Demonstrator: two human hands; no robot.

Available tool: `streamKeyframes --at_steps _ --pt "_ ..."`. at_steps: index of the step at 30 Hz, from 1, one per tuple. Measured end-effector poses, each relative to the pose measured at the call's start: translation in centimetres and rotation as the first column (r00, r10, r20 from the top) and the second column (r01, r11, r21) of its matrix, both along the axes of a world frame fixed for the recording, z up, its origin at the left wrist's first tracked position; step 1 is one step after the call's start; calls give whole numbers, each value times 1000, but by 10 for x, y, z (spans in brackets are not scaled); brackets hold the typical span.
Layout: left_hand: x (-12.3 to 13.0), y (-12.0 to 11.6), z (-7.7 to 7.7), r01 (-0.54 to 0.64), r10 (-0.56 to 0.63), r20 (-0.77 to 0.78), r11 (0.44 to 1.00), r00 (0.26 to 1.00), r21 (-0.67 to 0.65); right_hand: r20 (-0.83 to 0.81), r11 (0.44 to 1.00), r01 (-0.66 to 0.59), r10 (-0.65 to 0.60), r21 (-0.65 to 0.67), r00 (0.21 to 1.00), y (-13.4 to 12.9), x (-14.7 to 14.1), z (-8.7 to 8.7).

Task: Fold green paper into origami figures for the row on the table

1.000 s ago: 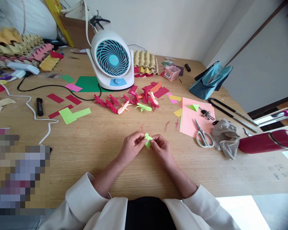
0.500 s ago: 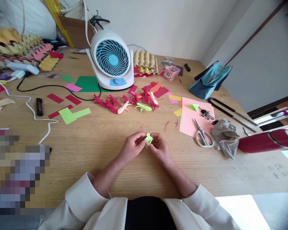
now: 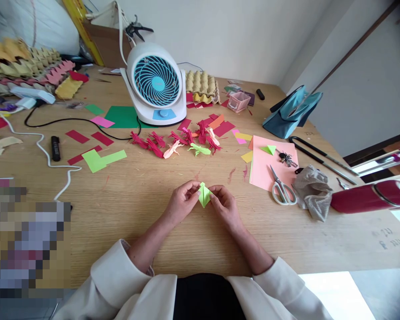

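Between my two hands is a small piece of folded light-green paper (image 3: 204, 196), diamond-shaped with a crease down its middle. My left hand (image 3: 183, 198) pinches its left corner between thumb and fingers. The right corner is pinched by my right hand (image 3: 225, 206) in the same way. Beyond the hands, several folded paper figures in red and peach lie in a loose row, with a light-green paper figure (image 3: 200, 150) nearest among them.
A white fan (image 3: 156, 84) stands behind the figures. On the right, scissors (image 3: 282, 189) and keys (image 3: 287, 159) lie on pink paper (image 3: 260, 171), near a grey cloth (image 3: 313, 191) and a red bottle (image 3: 363, 197). Light-green paper scraps (image 3: 98, 161) and a black marker (image 3: 55, 148) lie left.
The green paper has been spread from a smaller, partly covered fold into a flatter diamond. My fingers have moved slightly apart, to its side corners.
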State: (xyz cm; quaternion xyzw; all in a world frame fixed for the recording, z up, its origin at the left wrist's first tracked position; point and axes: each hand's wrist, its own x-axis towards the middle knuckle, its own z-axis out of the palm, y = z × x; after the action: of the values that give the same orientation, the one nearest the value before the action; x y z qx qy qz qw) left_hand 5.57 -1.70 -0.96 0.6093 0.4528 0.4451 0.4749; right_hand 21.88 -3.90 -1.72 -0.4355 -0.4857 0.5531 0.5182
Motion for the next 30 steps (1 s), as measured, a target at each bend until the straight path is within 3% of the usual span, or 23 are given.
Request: streamKeyframes --at_steps 6,16,20,30 --pt "0 0 5 33 -33 -55 999 998 1 -9 999 22 -23 -30 1000 0 0 -2" --pt "-6 -1 9 198 -198 -68 980 978 -15 -65 995 -25 19 -98 998 3 2 0" --pt "-5 -1 10 171 -173 -68 985 983 -37 -67 990 -49 40 -130 997 3 1 1" --pt "-8 3 6 69 -72 -121 997 990 -21 62 997 -55 59 -62 996 0 4 8"
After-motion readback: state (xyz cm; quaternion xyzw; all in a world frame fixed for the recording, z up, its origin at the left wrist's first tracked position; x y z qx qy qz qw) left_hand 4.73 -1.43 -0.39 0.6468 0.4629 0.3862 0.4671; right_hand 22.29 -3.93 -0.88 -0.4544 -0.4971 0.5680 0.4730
